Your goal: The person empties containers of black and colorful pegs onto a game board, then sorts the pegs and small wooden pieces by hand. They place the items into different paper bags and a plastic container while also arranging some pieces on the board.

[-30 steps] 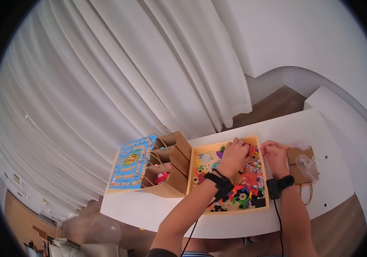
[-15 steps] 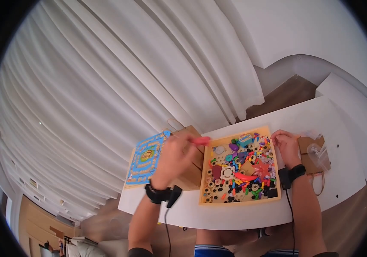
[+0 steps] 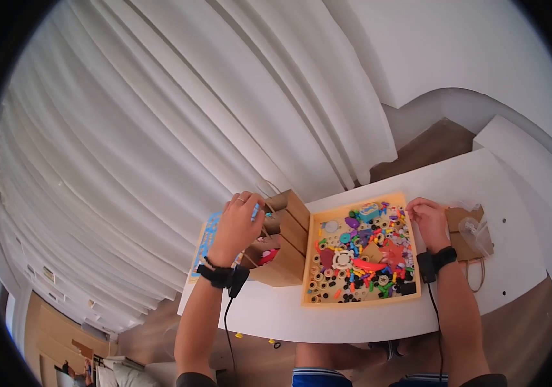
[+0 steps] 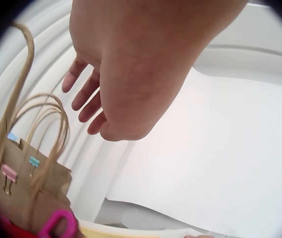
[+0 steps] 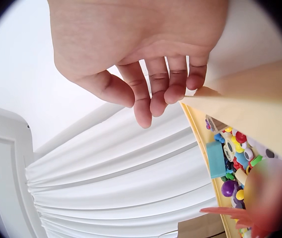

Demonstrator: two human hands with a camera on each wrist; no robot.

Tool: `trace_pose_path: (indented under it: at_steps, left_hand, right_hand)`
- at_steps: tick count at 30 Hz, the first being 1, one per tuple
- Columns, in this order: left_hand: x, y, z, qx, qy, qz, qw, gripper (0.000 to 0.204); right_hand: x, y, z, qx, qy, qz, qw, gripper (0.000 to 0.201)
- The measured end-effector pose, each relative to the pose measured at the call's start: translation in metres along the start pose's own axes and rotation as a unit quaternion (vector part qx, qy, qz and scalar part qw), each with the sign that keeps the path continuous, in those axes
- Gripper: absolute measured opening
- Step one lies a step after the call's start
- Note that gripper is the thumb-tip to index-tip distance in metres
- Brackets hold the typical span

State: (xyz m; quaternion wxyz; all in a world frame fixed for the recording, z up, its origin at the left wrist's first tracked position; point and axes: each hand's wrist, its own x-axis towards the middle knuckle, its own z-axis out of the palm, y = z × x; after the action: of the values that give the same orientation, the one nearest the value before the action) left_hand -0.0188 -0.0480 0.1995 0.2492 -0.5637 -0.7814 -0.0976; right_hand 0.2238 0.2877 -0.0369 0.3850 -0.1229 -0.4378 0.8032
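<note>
My left hand is over the brown paper bags, near their twisted handles. Its fingers are loosely bent in the left wrist view, and nothing shows in them. A pink loop-shaped handle and a red thing poke up in the nearest bag. My right hand is at the right rim of a wooden tray, its loosely bent fingers holding nothing. Inside the tray lie many small coloured pieces, among them a red chili-shaped piece, a white ring and a teal box.
A blue printed board lies left of the bags, partly behind my left arm. On the right of the white table are a flattened paper bag and clear plastic. Pink and teal binder clips sit on a bag.
My left hand lifted a red thing from the tray, carried it left over the bags, and now shows nothing in its fingers. The right hand has stayed by the tray's right rim.
</note>
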Motion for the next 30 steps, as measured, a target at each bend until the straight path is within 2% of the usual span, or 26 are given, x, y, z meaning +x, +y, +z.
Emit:
trace_pose_path:
  at_steps: [1,3,4,8,9,11,12,14,16,18,19,21,25,28,30]
  left_hand:
    - [0.000,0.012,0.002,-0.008,-0.003,0.004,1.000,0.015]
    - [-0.006,0.042,0.011,-0.056,-0.059,0.050,0.995,0.020]
    - [-0.011,0.057,0.020,-0.044,-0.058,0.103,0.992,0.021]
    - [-0.027,0.101,0.073,-0.093,-0.235,0.111,0.961,0.033]
    - [-0.033,0.105,0.087,-0.094,-0.234,0.112,0.961,0.033]
    - [-0.045,0.110,0.116,-0.088,-0.208,0.162,0.961,0.042]
    - [-0.047,0.110,0.126,-0.072,-0.226,0.166,0.957,0.049]
    - [-0.046,0.109,0.138,-0.086,-0.223,0.160,0.958,0.049]
    - [-0.044,0.107,0.143,-0.100,-0.225,0.152,0.957,0.049]
    - [-0.037,0.102,0.138,-0.146,-0.279,0.078,0.946,0.040]
    - [-0.035,0.099,0.135,-0.146,-0.282,0.077,0.945,0.040]
    - [-0.030,0.095,0.123,-0.128,-0.238,0.062,0.961,0.030]
    - [-0.036,0.077,0.129,-0.047,-0.182,0.073,0.979,0.033]
    - [-0.047,0.077,0.138,-0.090,-0.213,0.043,0.972,0.033]
    - [-0.046,0.081,0.129,-0.114,-0.236,0.059,0.963,0.035]
  right_hand:
    - [-0.002,-0.004,0.003,-0.008,-0.004,0.000,1.000,0.018]
    - [-0.003,-0.006,0.003,-0.018,-0.005,0.003,1.000,0.018]
    - [-0.001,-0.004,0.003,-0.018,-0.007,-0.002,1.000,0.018]
    - [0.000,-0.003,0.002,-0.019,-0.012,-0.005,1.000,0.018]
    - [0.001,-0.002,0.001,-0.020,-0.012,-0.006,1.000,0.018]
    - [0.002,-0.001,-0.002,-0.011,-0.026,0.003,1.000,0.018]
    - [0.001,-0.002,-0.002,-0.012,-0.025,0.001,1.000,0.018]
    - [0.000,-0.005,0.001,-0.018,-0.028,0.002,0.999,0.017]
    - [-0.001,-0.007,0.003,-0.018,-0.028,0.000,0.999,0.017]
    - [-0.001,-0.006,0.003,-0.017,-0.028,0.002,0.999,0.017]
    - [0.000,-0.004,0.002,-0.017,-0.028,-0.002,0.999,0.017]
    - [0.000,-0.002,0.002,-0.014,-0.028,-0.006,0.999,0.017]
    - [-0.001,-0.004,0.003,-0.024,-0.033,-0.006,0.999,0.018]
    - [0.001,-0.004,0.002,-0.022,-0.042,-0.001,0.999,0.018]
    - [0.001,-0.005,0.001,-0.023,-0.044,0.004,0.999,0.018]
